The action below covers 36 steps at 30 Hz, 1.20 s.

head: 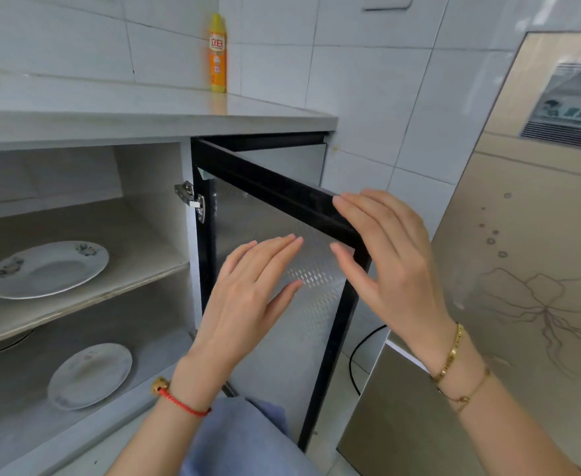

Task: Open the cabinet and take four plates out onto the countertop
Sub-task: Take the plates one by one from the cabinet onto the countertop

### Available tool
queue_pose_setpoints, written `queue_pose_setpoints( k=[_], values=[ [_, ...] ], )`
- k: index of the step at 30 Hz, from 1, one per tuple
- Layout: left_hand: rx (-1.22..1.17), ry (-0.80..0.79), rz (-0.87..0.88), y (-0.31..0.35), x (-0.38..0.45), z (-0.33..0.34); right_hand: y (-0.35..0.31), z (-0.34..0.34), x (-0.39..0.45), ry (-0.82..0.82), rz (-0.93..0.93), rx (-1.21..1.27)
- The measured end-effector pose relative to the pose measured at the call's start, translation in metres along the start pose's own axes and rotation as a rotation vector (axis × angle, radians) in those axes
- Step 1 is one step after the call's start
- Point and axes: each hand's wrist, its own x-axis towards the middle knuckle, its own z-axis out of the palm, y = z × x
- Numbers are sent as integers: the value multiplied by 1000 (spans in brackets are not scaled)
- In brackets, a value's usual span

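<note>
The cabinet door point(282, 214), black-framed with a patterned metal panel, stands swung open to the right. My right hand point(388, 255) rests at its top outer corner, fingers spread over the frame, thumb below it. My left hand point(247, 293) hovers flat and open in front of the door panel, holding nothing. Inside the cabinet, a white plate with flower marks point(45, 269) lies on the middle shelf point(138, 269). A second white plate point(90, 376) lies on the cabinet floor. The grey countertop point(145, 111) runs above the cabinet.
A yellow-orange bottle point(218, 53) stands on the countertop against the tiled wall. A beige appliance point(529, 235) stands close on the right, with a black cable point(361, 355) beside the door. A dark round rim point(4, 345) shows under the shelf at left. My knee in blue cloth point(241, 441) is below.
</note>
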Motion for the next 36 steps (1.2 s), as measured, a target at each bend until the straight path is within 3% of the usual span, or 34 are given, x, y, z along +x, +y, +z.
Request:
queue_pose_setpoints(
  k=[6,18,25,36],
  values=[
    [213,33,-124,-45,-30,-64,-42,30,23,-10,-9,210],
    [587,-39,-531,-132,-113,-169,-139,158,38,-244,97,628],
    [679,-128,-719,-212,-138,-174,-171,272,53,-431,119,701],
    [694,-280,-1017,-352,-150,-130,-202,452,69,-687,119,662]
  ],
)
